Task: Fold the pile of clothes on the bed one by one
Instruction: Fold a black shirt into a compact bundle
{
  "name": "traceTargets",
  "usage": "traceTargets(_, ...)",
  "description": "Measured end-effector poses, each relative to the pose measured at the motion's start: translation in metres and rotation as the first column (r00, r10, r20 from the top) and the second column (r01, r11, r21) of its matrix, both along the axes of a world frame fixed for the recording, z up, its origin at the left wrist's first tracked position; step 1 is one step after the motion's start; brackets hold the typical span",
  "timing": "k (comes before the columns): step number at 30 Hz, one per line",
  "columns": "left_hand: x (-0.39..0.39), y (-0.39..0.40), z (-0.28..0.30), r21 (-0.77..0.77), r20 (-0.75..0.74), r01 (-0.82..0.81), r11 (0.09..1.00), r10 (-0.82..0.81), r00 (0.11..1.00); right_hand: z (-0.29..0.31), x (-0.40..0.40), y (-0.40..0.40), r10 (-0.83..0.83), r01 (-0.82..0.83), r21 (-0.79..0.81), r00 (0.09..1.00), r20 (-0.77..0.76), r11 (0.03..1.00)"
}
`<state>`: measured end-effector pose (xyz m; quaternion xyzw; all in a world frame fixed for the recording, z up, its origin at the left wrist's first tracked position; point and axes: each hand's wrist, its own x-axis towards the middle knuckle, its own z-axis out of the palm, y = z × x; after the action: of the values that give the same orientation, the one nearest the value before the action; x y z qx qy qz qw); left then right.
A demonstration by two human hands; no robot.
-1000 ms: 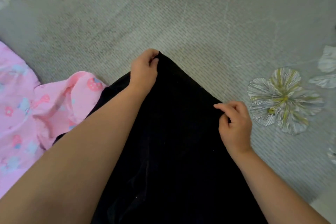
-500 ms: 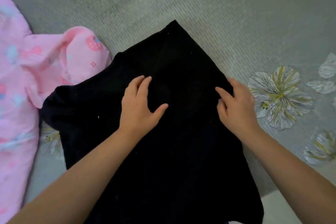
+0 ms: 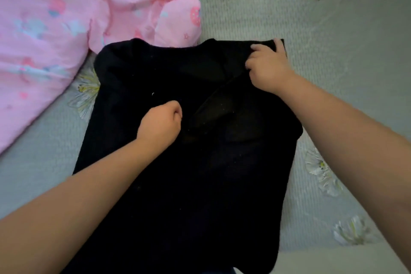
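Note:
A black garment [image 3: 178, 173] lies spread on the bed, reaching from the middle of the view to the near edge. My left hand [image 3: 159, 125] sits as a fist on its middle, pinching the cloth. My right hand [image 3: 266, 66] grips the garment's far right corner, where a fold of black cloth runs diagonally down toward my left hand. A pink printed garment [image 3: 66, 29] lies crumpled at the upper left, its edge touching the black garment's far side.
The grey bedsheet [image 3: 289, 6] with pale flower prints covers the bed. Bare sheet stretches along the far side and the right. The bed's near edge [image 3: 333, 260] shows at the lower right.
Both hands left the flat black cloth. My right hand moved up to the far right corner and closed on it; my left hand closed into a fist at the middle. The view shifted left.

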<state>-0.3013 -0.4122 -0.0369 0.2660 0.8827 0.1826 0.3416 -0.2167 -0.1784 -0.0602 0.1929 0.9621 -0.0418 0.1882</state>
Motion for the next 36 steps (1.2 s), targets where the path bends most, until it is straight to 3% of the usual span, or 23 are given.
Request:
traceTargets(2,-0.01,0.001,-0.002,0.016,0.042,-0.018,1.0,0.018,0.999,0.005,-0.004,0.014,-0.008,0.003,0.088,0.998,0.065,0.996)
traceTargets(4,-0.012,-0.006,-0.002,-0.041,0.097,0.148,0.988,-0.144,0.985,0.007,0.002,0.023,-0.024,0.006,0.142,0.992,0.127,0.99)
traceTargets(7,-0.001,-0.028,-0.007,-0.275,0.093,0.521,0.808,-0.517,0.851,0.006,0.013,0.024,-0.072,0.024,0.19,0.965,0.253,0.981)
traceTargets(8,0.004,-0.037,-0.009,-0.339,0.04,0.566,0.751,-0.59,0.807,0.006,0.016,0.024,-0.104,0.053,0.195,0.959,0.262,0.979)
traceTargets(9,0.006,-0.044,-0.011,-0.363,-0.03,0.553,0.75,-0.602,0.798,0.006,0.018,0.022,-0.133,0.081,0.198,0.956,0.263,0.977)
traceTargets(11,0.002,-0.048,-0.014,-0.268,-0.135,0.365,0.892,-0.41,0.902,0.006,0.016,0.02,-0.156,0.113,0.204,0.966,0.208,0.972)
traceTargets(13,-0.011,-0.044,-0.013,-0.176,-0.205,0.186,0.967,-0.22,0.954,0.003,0.009,0.022,-0.137,0.127,0.192,0.99,0.043,0.973)
traceTargets(15,-0.029,-0.037,-0.011,-0.047,-0.333,0.128,0.991,-0.136,0.933,-0.002,-0.003,0.023,-0.156,0.176,0.135,0.977,-0.146,0.975)
traceTargets(17,-0.045,-0.032,-0.015,0.01,-0.482,0.141,0.99,-0.119,0.868,-0.008,-0.018,0.026,-0.266,0.278,0.065,0.953,-0.144,0.958)
traceTargets(20,-0.07,-0.024,-0.027,-0.037,-0.466,-0.029,0.999,0.008,0.885,-0.019,-0.026,0.031,-0.377,0.374,0.084,0.926,0.017,0.924)
traceTargets(23,-0.088,-0.014,-0.036,-0.037,-0.299,-0.186,0.982,0.167,0.94,-0.025,-0.005,0.037,-0.368,0.371,0.115,0.929,-0.051,0.921)
traceTargets(27,-0.066,0.001,-0.032,-0.054,-0.349,0.028,0.998,-0.046,0.936,-0.019,0.049,0.051,-0.486,0.494,0.087,0.869,-0.096,0.865)
traceTargets(31,-0.015,0.033,-0.016,0.119,-0.437,0.319,0.94,-0.239,0.867,-0.01,0.101,0.075,-0.582,0.58,0.119,0.813,-0.022,0.806)
traceTargets(36,0.004,0.126,-0.021,0.112,-0.495,0.384,0.917,-0.283,0.821,-0.004,0.162,0.12,-0.655,0.645,0.231,0.755,-0.045,0.728)
